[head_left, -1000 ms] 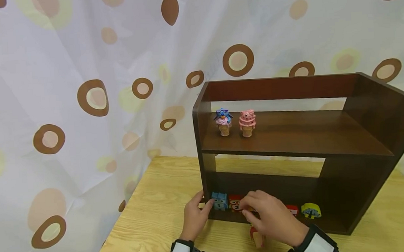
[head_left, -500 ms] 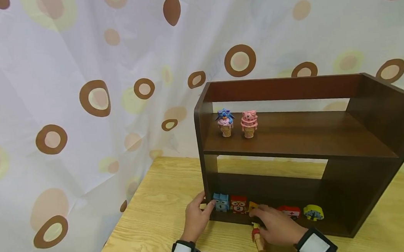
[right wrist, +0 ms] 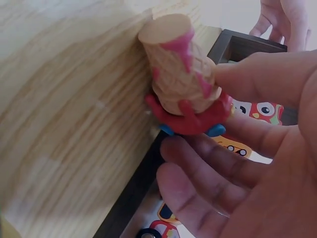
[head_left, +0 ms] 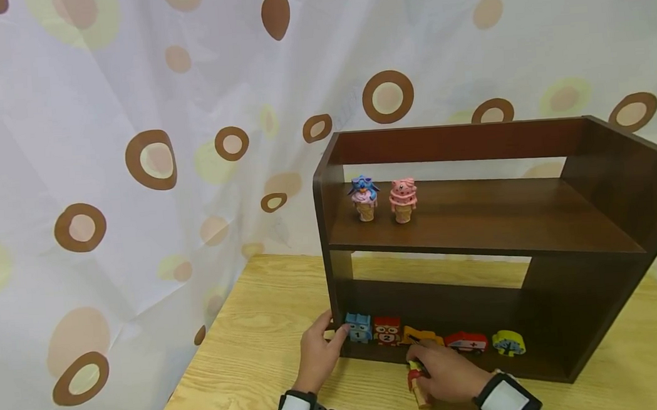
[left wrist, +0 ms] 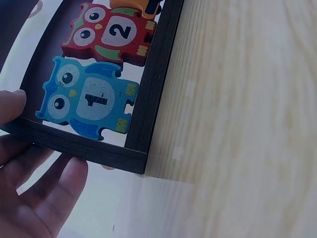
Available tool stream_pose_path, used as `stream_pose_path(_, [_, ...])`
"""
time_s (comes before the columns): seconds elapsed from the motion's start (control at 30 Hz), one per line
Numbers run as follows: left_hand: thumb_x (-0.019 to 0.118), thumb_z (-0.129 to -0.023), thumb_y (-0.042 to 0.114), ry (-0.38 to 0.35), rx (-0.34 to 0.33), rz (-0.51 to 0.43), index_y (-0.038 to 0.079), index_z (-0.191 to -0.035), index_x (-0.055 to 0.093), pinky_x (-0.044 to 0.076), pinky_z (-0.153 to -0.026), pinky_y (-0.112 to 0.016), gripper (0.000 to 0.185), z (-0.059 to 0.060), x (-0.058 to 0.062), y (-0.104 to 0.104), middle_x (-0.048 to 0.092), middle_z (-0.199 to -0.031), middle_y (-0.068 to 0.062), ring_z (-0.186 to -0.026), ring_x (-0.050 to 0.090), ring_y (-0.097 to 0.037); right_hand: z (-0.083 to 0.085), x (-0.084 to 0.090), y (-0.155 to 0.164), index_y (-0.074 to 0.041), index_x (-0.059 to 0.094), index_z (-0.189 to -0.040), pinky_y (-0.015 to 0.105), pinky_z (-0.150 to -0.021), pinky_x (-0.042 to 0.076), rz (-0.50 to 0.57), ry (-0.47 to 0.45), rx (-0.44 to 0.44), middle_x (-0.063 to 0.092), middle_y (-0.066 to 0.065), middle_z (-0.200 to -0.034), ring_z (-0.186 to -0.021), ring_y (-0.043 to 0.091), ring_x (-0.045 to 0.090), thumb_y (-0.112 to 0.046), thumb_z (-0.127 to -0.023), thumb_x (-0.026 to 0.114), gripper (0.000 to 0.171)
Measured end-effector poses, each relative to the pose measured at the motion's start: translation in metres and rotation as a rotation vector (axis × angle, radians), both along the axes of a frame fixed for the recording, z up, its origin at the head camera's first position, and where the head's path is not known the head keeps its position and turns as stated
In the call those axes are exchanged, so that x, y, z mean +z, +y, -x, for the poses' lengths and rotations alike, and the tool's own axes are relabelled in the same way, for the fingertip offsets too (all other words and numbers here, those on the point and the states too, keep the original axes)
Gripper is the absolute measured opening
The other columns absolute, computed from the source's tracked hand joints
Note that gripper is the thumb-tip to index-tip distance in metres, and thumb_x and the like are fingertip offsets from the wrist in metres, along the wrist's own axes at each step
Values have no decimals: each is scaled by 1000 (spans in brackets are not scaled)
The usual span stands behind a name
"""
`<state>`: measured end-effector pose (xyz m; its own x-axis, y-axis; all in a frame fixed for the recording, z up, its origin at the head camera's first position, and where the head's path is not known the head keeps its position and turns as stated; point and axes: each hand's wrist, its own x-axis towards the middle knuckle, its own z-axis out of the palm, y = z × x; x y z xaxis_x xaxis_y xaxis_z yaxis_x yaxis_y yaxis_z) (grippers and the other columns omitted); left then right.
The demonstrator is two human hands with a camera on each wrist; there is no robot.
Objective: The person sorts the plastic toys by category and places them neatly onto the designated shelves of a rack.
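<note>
A strip of pale worktop runs left of the dark wooden shelf. The left hand grips the shelf's side panel, thumb inside. Rightward stand a blue owl block, a red owl block and an orange block. Just before the lower front edge, the right hand bends close about an ice-cream figurine; whether it pinches it, I can't tell. A red ambulance block follows, then a yellow tree block, with a gap beyond.
</note>
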<state>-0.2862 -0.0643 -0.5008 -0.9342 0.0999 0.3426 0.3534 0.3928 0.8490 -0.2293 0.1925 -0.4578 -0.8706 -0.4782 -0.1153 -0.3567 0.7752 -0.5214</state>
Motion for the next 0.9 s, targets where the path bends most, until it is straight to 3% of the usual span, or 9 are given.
stream_pose_path(0.23, [65, -95, 24, -32, -4, 9, 13, -133, 63, 56, -73, -24, 40, 0, 1, 0, 70, -124, -6, -106, 67, -27, -3, -3, -1, -6, 60, -115, 40, -75, 51, -12, 19, -11, 61, 14, -120, -98, 27, 62, -18, -90, 70, 30])
stream_pose_path(0.47, [65, -95, 25, -34, -3, 9, 14, -132, 63, 57, -73, -24, 39, -1, 1, -2, 70, -123, -7, -107, 68, -28, -7, -1, 1, -8, 56, -116, 28, -64, 42, 33, 1, 8, 59, 6, -109, -76, 7, 51, -21, -92, 68, 29])
stream_pose_path(0.57, [66, -95, 25, -22, -2, 7, 15, -132, 63, 57, -73, -24, 39, -2, 1, -2, 71, -122, -8, -106, 68, -29, -10, 0, 2, -11, 56, -113, 26, -61, 39, 49, 25, 20, 56, 3, -104, -72, 4, 45, -23, -92, 69, 28])
stream_pose_path(0.9, [66, -95, 25, -8, 6, 9, 16, -131, 64, 56, -73, -24, 37, 0, 3, 0, 71, -121, -7, -105, 68, -28, -21, 2, 0, -17, 56, -112, 28, -69, 44, 108, 26, -26, 55, 2, -111, -84, 7, 48, -26, -90, 72, 28])
